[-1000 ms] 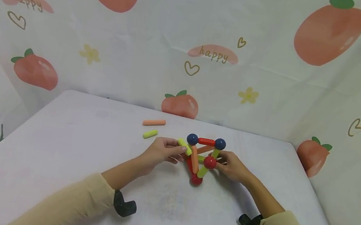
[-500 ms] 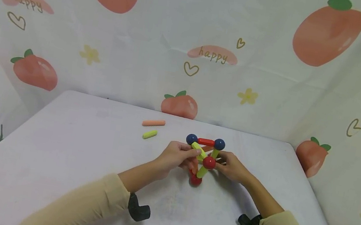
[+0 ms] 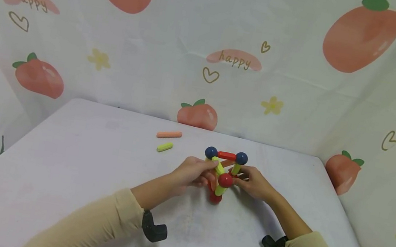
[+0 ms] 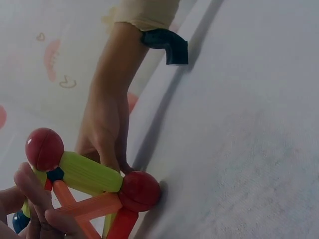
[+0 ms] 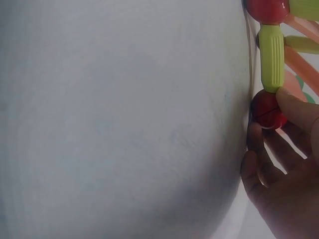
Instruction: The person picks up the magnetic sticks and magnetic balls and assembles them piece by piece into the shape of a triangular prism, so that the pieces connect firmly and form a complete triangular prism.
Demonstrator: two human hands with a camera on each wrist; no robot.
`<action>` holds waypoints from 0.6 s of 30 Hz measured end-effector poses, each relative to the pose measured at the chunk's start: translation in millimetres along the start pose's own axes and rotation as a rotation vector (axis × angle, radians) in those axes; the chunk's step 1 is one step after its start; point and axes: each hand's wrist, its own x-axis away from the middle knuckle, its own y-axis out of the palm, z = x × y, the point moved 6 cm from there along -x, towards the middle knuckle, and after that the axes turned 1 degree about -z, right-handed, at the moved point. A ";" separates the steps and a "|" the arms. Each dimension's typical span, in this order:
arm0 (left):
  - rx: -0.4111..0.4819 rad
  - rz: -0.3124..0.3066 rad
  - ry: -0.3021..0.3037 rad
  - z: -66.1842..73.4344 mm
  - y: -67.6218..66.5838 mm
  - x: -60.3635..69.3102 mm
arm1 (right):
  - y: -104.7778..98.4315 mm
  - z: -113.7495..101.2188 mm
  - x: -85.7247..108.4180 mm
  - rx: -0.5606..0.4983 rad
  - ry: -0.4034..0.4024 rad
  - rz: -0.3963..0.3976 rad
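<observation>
A frame of magnetic rods and balls stands on the table, with a blue ball (image 3: 211,153) and another blue ball (image 3: 241,158) on top, joined by a red rod (image 3: 226,155). My left hand (image 3: 192,172) pinches a yellow-green rod (image 3: 219,168) that slants between the left blue ball and the raised red ball (image 3: 225,180). Lower down is another red ball (image 3: 215,197). My right hand (image 3: 255,183) holds a base red ball (image 5: 268,110) between thumb and fingers; a yellow-green rod (image 5: 272,59) joins it in the right wrist view. Left fingers hide some orange rods.
Behind the left hand, an orange rod (image 3: 169,134) and a short yellow-green rod (image 3: 165,147) lie loose on the white table (image 3: 99,159). A printed cloth (image 3: 158,78) hangs along the table's back edge.
My left hand has moved right, bringing the yellow-green rod to the frame between the blue and raised red balls. That red ball has shifted slightly left and down. The right hand stays put.
</observation>
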 end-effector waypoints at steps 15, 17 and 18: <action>-0.563 -0.065 0.185 -15.9 -1.7 -1.9 | 0.1 -2.5 -0.3 0.017 -0.026 0.001; -0.663 -0.108 0.232 -19.2 3.6 -0.5 | 0.4 -3.3 -0.1 0.035 -0.041 0.010; -0.702 -0.113 0.262 -20.1 5.9 0.2 | 0.5 -4.0 0.4 0.045 -0.045 0.013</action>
